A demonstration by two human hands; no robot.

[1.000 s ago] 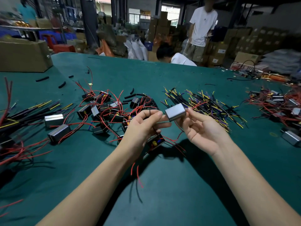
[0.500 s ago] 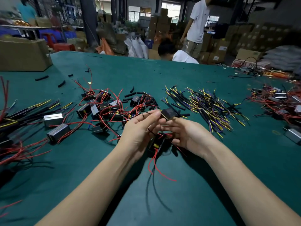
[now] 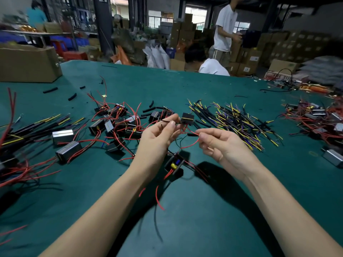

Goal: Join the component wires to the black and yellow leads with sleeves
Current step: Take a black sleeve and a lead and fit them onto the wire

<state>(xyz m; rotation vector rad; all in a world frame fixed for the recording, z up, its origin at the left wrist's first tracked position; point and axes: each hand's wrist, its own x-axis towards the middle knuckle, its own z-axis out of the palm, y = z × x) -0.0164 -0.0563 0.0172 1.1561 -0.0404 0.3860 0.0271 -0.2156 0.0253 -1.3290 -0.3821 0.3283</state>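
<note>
My left hand pinches the thin wires of a small black component, which hangs just past its fingertips above the green table. My right hand pinches a short black sleeve on a red wire running from that component. A second black component with yellow and blue parts lies on the table below my hands. A pile of black and yellow leads lies behind my right hand. Loose black sleeves lie behind my left hand.
A heap of components with red wires lies left of centre, with metal-cased ones beside it. More wired parts sit at the right. A cardboard box stands far left. Two people are beyond the table's far edge.
My hands have drawn apart. The component went from my right hand to hanging from my left hand's pinch, and my right hand now pinches a sleeve on its red wire.
</note>
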